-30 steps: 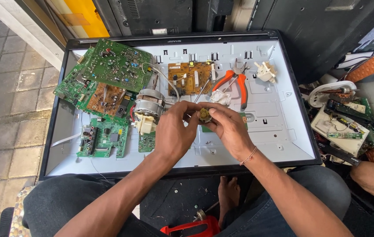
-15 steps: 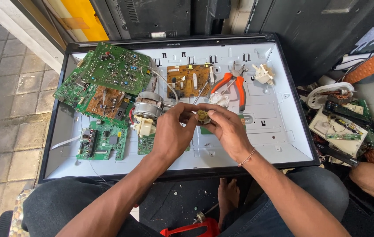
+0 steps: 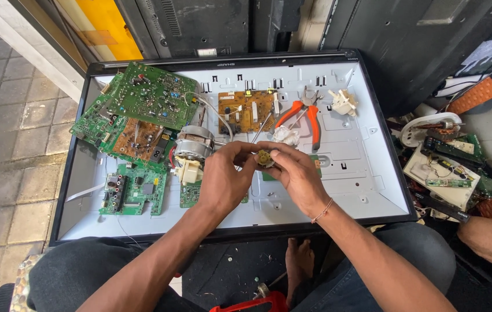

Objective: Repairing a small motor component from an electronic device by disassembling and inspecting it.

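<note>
Both my hands meet over the middle of a white flat-screen back panel [image 3: 350,173] lying across my lap. My left hand [image 3: 223,179] and my right hand [image 3: 295,170] together pinch a small round brass-coloured part [image 3: 265,157] between their fingertips. Just left of my left hand stands a small electric motor [image 3: 192,149] with a cream plastic end. Orange-handled pliers [image 3: 306,115] lie beyond my right hand, next to a crumpled white scrap [image 3: 285,136].
Green circuit boards [image 3: 150,95] are stacked at the panel's left, a smaller green board [image 3: 133,188] below them, a brown board [image 3: 249,110] at the top middle. A cream switch part [image 3: 343,102] sits top right. Another person's forearm [image 3: 488,237] and loose electronics [image 3: 442,167] lie to the right.
My hands have stayed together on the small part, fingers shifting slightly around it. The camera view has tilted a little; nothing on the panel has moved.
</note>
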